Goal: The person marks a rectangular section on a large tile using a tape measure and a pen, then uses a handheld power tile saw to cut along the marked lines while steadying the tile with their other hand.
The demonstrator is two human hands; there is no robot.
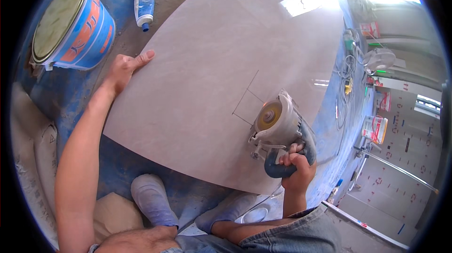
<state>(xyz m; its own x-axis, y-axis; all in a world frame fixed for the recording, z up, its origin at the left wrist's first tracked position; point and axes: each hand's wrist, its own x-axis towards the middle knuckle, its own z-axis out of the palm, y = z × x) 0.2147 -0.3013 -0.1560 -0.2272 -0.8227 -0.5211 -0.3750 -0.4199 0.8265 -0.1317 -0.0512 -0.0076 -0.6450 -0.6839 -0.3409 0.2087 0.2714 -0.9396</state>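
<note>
from my end: one saw at the lower right of one big tile, right hand fingers clamped on its handle. left hand has a thumb over the left edge, can't tell if those fingers clamp it. around: one blue bucket, one tube, at least two smaller buckets past looped cable, two feet crowding the near edge.

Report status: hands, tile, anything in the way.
Left hand at edge of tile. Right hand gripping saw. Saw on tile, beside drawn lines. Bucket, tube off tile's left side.
</note>
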